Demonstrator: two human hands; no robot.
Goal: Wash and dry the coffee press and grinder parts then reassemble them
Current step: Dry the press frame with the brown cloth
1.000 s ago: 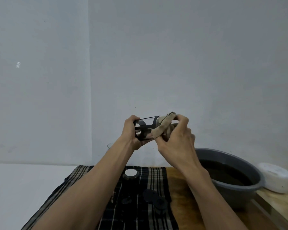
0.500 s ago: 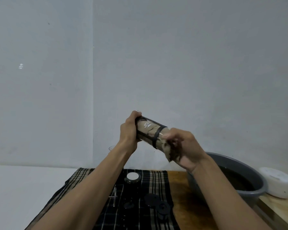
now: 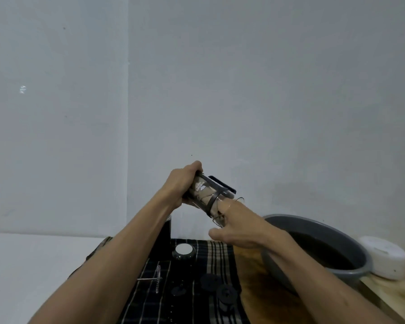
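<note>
left hand (image 3: 178,187) grips the base of the coffee press (image 3: 208,195), held tilted in the air above the checked cloth (image 3: 211,253) | right hand (image 3: 236,224) now has fingers pushed inside the mouth, beige rag (image 3: 202,196) stuffed in rather than draped outside | drying has moved to the interior | basin (image 3: 351,273) right, unused

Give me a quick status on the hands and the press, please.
Left hand grips coffee press base. Right hand fingers inside it, pushing cloth. Nothing in the way.
</note>
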